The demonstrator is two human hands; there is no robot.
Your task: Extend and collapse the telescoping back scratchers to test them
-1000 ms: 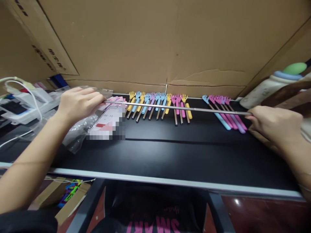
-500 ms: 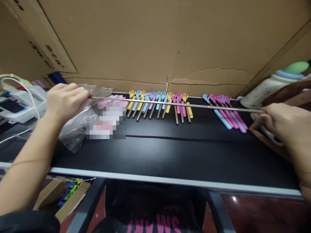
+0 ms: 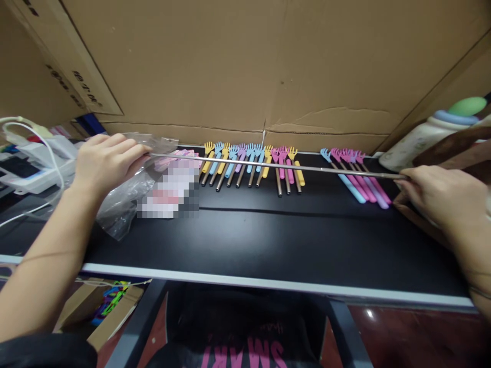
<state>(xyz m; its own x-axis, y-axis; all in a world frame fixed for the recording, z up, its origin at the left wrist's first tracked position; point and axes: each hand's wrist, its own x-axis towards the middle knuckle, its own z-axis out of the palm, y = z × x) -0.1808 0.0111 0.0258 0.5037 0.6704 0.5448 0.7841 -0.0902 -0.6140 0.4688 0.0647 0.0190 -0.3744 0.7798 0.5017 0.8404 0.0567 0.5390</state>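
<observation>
Holding thin metal rod (image 3: 276, 165) level above bench (image 3: 268, 245) back edge: left hand (image 3: 107, 163) closed over one end, right hand (image 3: 437, 197) pinching other, likely to keep it straight. Coloured scratchers (image 3: 249, 163) lie in rows beneath.

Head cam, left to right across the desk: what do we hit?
In order: left hand → clear plastic bag → mixed-colour scratcher row → pink-blue scratcher group → right hand. The extended rod, held at both ends, spans them all.

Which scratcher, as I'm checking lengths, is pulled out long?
The scratcher stretched between left hand and right hand; the other scratchers lie short.
</observation>
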